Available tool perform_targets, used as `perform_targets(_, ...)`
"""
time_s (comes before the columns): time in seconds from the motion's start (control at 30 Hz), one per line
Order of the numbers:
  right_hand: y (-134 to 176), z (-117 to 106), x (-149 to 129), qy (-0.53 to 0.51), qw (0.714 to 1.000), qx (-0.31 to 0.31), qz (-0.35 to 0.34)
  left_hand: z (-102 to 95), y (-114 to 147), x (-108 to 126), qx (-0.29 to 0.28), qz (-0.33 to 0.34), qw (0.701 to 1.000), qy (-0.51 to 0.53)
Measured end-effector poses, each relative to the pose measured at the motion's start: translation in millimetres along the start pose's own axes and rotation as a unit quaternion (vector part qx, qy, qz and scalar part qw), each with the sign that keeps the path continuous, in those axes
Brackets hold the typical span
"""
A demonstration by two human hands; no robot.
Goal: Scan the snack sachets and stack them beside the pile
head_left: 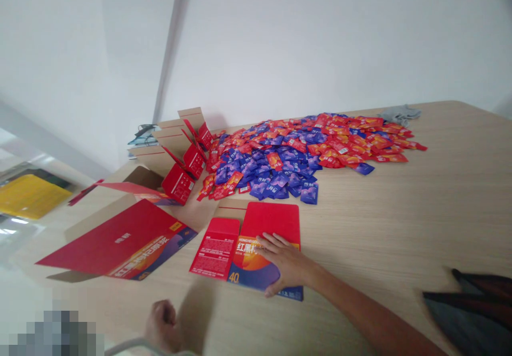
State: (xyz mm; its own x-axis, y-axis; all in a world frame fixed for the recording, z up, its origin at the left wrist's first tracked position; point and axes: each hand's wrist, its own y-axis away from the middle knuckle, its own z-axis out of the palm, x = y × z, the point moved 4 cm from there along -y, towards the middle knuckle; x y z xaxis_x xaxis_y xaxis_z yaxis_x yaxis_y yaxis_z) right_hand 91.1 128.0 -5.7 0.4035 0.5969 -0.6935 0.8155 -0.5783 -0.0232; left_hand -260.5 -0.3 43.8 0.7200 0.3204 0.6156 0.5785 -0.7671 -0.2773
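A flattened red, orange and blue printed carton [272,220] lies on the table in front of me, its side panel folded out to the left. My right hand [280,260] rests on its front panel, palm down, fingers spread and holding nothing. Low in the picture, my left hand [163,324] is curled into a fist just left of the carton and apart from it; nothing shows in it. Beyond the carton spreads a large heap of small red and blue sachets [276,167].
A larger red carton [132,241] with raised flaps stands at the left. Several small open boxes [180,183] are lined up behind it. Grey gloves [400,113] lie by the wall. A dark item [472,313] sits at the lower right, on the wooden table [380,212].
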Motion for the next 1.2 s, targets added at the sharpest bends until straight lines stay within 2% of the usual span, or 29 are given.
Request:
perform_targets(0.07, 5.3, -1.8, 6.2, 0.005, 1.0, -0.011, -0.006, 16.5, 15.2, 6.1, -0.087, 0.036, 0.995, 0.017)
perform_targets(0.1, 8.5, -3.1, 8.9, 0.007, 1.0, -0.013, -0.008, 19.6, 16.0, 8.3, -0.099, 0.037, 0.994, 0.016)
perform_targets(0.23, 22.7, -10.0, 15.8, 0.008, 1.0, -0.022, -0.007, 18.1, -13.4, 11.0, -0.063, -0.014, 0.997, 0.05)
perform_targets(0.3, 29.9, -13.6, 17.8, 0.005, 1.0, -0.028, -0.006, 25.5, -29.0, 13.2, -0.084, -0.011, 0.993, 0.081)
perform_targets(0.37, 37.4, -16.7, 19.8, 0.003, 0.999, -0.04, -0.001, 41.9, -34.3, 18.8, -0.127, 0.033, 0.988, 0.086)
perform_targets(0.47, 50.0, -21.1, 22.2, 0.003, 0.998, -0.057, 0.013, 73.4, -23.4, 28.4, -0.168, 0.137, 0.975, 0.046)
perform_targets(0.53, 60.4, -24.3, 23.0, 0.001, 0.998, -0.062, 0.025, 91.1, -11.6, 30.9, -0.158, 0.181, 0.971, 0.005)
perform_targets(0.63, 80.6, -29.8, 22.9, -0.002, 0.997, -0.053, 0.048, 106.7, 3.1, 31.3, -0.135, 0.199, 0.97, -0.037)
perform_targets(0.83, 130.1, -31.4, 16.0, -0.011, 0.994, -0.047, 0.102, 109.9, 29.5, 50.9, -0.197, 0.233, 0.952, -0.014)
perform_targets(1.0, 160.9, -26.5, -0.2, -0.033, 0.992, -0.026, 0.117, 106.6, 45.6, 68.3, -0.255, 0.219, 0.941, 0.039)
perform_targets(1.07, 174.8, -26.3, 1.4, -0.036, 0.99, 0.014, 0.133, 106.1, 46.8, 69.1, -0.268, 0.202, 0.94, 0.055)
perform_targets(1.1, 184.3, -26.9, 6.3, -0.029, 0.986, 0.057, 0.155, 105.9, 46.5, 68.1, -0.275, 0.192, 0.94, 0.06)
perform_targets(1.13, 196.1, -27.2, 13.6, -0.015, 0.975, 0.115, 0.188, 105.7, 45.9, 66.6, -0.282, 0.183, 0.94, 0.064)
perform_targets(1.2, 226.6, -24.1, 30.2, 0.036, 0.93, 0.249, 0.269, 105.0, 45.4, 63.5, -0.296, 0.177, 0.937, 0.066)
